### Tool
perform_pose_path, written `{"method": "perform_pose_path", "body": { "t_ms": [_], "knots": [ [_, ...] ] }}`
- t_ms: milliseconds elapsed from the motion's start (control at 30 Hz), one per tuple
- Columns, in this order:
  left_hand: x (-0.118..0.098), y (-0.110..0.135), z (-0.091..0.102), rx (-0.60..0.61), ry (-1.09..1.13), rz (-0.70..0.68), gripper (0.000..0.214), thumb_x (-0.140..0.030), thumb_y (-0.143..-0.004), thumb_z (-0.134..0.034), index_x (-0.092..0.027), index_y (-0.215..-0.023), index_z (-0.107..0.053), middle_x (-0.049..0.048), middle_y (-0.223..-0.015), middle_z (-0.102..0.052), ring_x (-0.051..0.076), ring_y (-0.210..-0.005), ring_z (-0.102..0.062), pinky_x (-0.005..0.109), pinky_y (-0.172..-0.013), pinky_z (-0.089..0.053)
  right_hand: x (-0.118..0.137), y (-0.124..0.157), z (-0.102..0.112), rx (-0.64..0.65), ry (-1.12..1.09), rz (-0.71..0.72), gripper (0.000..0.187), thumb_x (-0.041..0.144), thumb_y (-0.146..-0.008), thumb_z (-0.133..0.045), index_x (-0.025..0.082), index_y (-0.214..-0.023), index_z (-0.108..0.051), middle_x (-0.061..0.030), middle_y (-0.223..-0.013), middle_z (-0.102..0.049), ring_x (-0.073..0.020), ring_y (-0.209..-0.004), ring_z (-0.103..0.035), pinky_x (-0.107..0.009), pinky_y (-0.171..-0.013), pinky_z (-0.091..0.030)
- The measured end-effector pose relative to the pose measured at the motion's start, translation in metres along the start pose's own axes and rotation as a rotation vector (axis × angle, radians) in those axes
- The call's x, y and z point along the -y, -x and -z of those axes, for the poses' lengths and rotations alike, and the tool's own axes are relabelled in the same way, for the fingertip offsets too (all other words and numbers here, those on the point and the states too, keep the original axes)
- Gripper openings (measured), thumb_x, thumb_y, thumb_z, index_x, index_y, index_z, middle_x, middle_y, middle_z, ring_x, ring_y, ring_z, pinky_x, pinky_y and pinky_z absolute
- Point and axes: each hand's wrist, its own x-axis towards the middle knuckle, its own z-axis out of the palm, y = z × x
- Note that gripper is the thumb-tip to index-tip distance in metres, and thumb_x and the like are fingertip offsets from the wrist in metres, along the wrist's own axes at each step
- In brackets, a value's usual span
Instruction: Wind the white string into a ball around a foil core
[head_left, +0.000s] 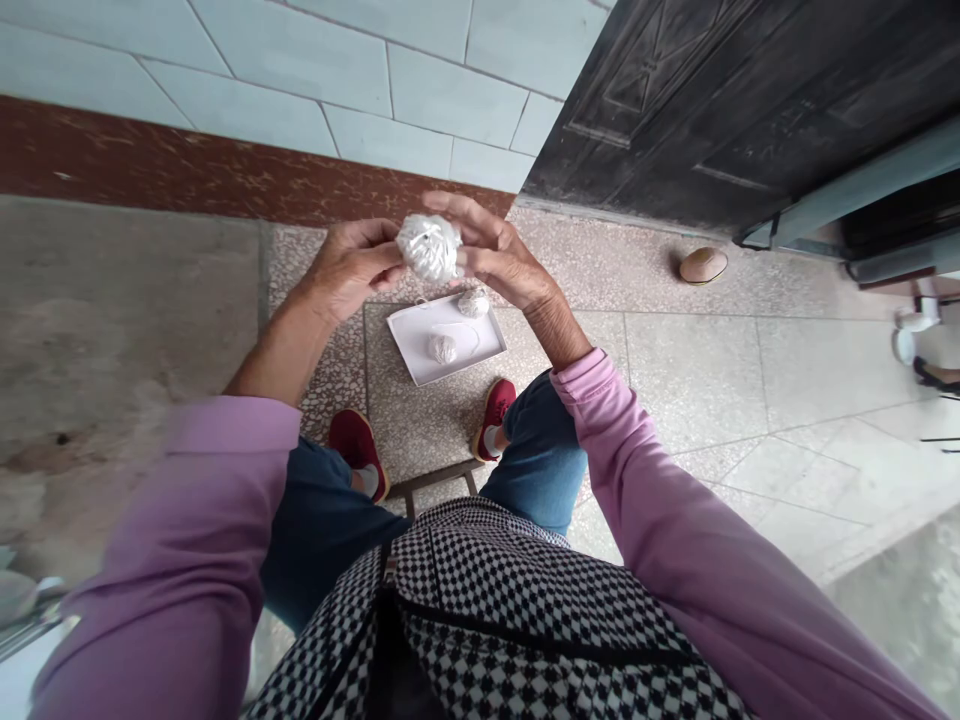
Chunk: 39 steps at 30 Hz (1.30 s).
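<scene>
In the head view, a shiny white ball of wound strip material [430,248] is held up toward eleven o'clock of the centre; the left hand [341,268], at its nine o'clock, has its fingers clamped on the ball, while the right hand [506,262], at its three o'clock, has its fingers spread apart, the lower ones reaching the ball's side. At six o'clock from the ball lies a shallow white rectangular tray [417,335] carrying two more white wound balls, the upper ball [473,303] in its one o'clock corner and the lower ball [442,348] near its six o'clock edge. Red shoes [493,412] stand at five and seven o'clock from the held ball, with a dark bar frame [435,476] between them and a black-and-white checked cloth [517,570] over the lap. A brown rounded object [703,266] sits at three o'clock, well apart. The floor is pale speckled tile [690,370], with grey concrete [135,270] at nine o'clock. A pale blue tiled wall [352,70] with a red-brown marbled base band [187,165] rises at twelve; a black panelled door [675,110] stands at two.
</scene>
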Motion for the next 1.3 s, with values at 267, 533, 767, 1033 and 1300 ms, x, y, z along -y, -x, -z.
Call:
{"method": "perform_pose_path", "body": {
  "t_ms": [267, 533, 767, 1033, 1300],
  "knots": [
    [-0.001, 0.009, -0.021, 0.013, -0.196, -0.089, 0.028, -0.047, -0.095, -0.098, -0.023, -0.094, -0.085, 0.0036, -0.076, -0.072, 0.018, -0.068, -0.059, 0.030, -0.064, -0.048, -0.026, -0.020, 0.005, -0.258, 0.228, 0.078, 0.096, 0.093, -0.100, -0.074, 0.018, -0.156, -0.092, -0.0144, -0.147, -0.089, -0.0288, -0.140, -0.071, -0.045, -0.113, -0.064],
    [-0.005, 0.012, -0.010, 0.084, -0.360, -0.134, 0.023, -0.045, -0.094, -0.094, -0.026, -0.084, -0.084, 0.0055, -0.078, -0.074, 0.028, -0.086, -0.072, 0.033, -0.075, -0.057, -0.023, -0.007, -0.001, -0.089, 0.812, 0.010, 0.042, 0.023, -0.096, -0.085, 0.023, -0.137, -0.094, -0.0155, -0.151, -0.084, -0.0371, -0.148, -0.072, -0.051, -0.134, -0.064],
    [-0.007, 0.006, 0.003, 0.127, -0.351, -0.126, 0.018, -0.039, -0.083, -0.093, -0.025, -0.081, -0.081, 0.0045, -0.082, -0.075, 0.022, -0.079, -0.060, 0.035, -0.074, -0.049, -0.012, -0.005, 0.001, 0.215, 0.394, -0.136, 0.044, 0.050, -0.092, -0.085, 0.017, -0.119, -0.094, -0.0011, -0.091, -0.076, -0.0235, -0.114, -0.069, -0.045, -0.114, -0.059],
    [0.000, 0.000, 0.009, 0.062, -0.182, 0.005, 0.032, -0.046, -0.087, -0.103, -0.026, -0.091, -0.078, 0.0015, -0.074, -0.068, 0.019, -0.073, -0.049, 0.036, -0.068, -0.042, 0.000, 0.002, 0.003, 0.159, 0.155, -0.189, 0.053, 0.043, -0.094, -0.100, 0.018, -0.140, -0.090, 0.0037, -0.094, -0.070, -0.0194, -0.104, -0.064, -0.035, -0.098, -0.056],
    [0.018, 0.001, -0.011, -0.040, 0.099, 0.227, 0.051, -0.052, -0.090, -0.109, -0.024, -0.111, -0.072, 0.0066, -0.099, -0.082, 0.023, -0.080, -0.072, 0.044, -0.072, -0.064, -0.006, 0.004, -0.005, 0.082, 0.553, 0.026, 0.046, 0.014, -0.106, -0.075, 0.019, -0.150, -0.089, -0.0076, -0.134, -0.084, -0.0257, -0.115, -0.069, -0.038, -0.108, -0.066]
  ]
}}
